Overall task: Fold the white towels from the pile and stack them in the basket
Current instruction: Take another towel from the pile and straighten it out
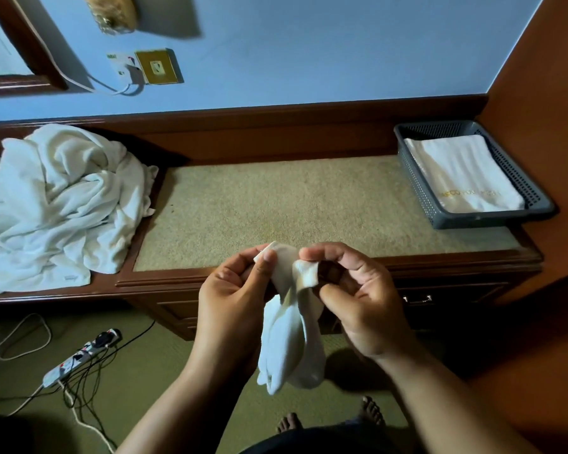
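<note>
A small white towel [291, 339] hangs in front of the desk's front edge, held by both hands. My left hand [233, 299] pinches one top corner between thumb and fingers. My right hand [351, 299] pinches the other top corner close beside it. The towel droops down in loose folds between my wrists. A crumpled pile of white towels [56, 204] lies on the left end of the desk. A grey perforated basket [535, 191] sits at the desk's right end, holding one folded white towel [463, 172] with gold lettering.
The wooden desk has a beige speckled top [292, 201] between pile and basket. A power strip [82, 355] with cables lies on the green carpet at lower left. An orange-brown wall panel [545, 93] stands at right. My bare feet show at the bottom.
</note>
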Demonstrator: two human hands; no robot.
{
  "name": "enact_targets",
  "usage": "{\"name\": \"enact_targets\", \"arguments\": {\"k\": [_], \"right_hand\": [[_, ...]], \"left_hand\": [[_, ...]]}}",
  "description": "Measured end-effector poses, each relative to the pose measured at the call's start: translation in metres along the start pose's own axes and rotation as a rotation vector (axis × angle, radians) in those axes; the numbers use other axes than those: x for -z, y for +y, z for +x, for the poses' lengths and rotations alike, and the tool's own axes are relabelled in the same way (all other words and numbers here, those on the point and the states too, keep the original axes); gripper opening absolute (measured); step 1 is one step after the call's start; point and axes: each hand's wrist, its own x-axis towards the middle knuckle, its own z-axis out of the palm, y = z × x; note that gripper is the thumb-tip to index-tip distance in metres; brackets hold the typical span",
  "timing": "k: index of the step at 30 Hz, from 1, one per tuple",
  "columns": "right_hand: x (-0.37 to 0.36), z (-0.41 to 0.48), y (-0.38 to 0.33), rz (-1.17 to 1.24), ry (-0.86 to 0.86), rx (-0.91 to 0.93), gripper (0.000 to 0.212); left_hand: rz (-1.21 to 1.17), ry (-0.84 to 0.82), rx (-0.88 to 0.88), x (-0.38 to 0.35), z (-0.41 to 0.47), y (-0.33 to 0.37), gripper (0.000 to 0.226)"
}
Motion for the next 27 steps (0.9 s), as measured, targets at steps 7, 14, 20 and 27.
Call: {"name": "enact_targets", "arguments": {"k": [7,14,20,27], "right_hand": [[-0.004,0.009,-0.013,-0.501,0.02,0.311,0.022],[-0.016,0.014,-0.025,-0.675,0.1,0.456,0.007],[-0.011,0.021,-0.028,-0.799,0.109,0.492,0.02],[-0.003,0.027,-0.025,-0.888,0.036,0.456,0.036]], "left_hand": [[-0.011,-0.017,-0.076,0.012,0.003,0.011,0.027],[0.015,-0.224,-0.09,0.006,-0.006,0.01,0.031],[0.02,-0.437,-0.104,0.013,-0.002,0.01,0.048],[0.687,-0.373,-0.479,0.014,0.004,0.008,0.094]]}}
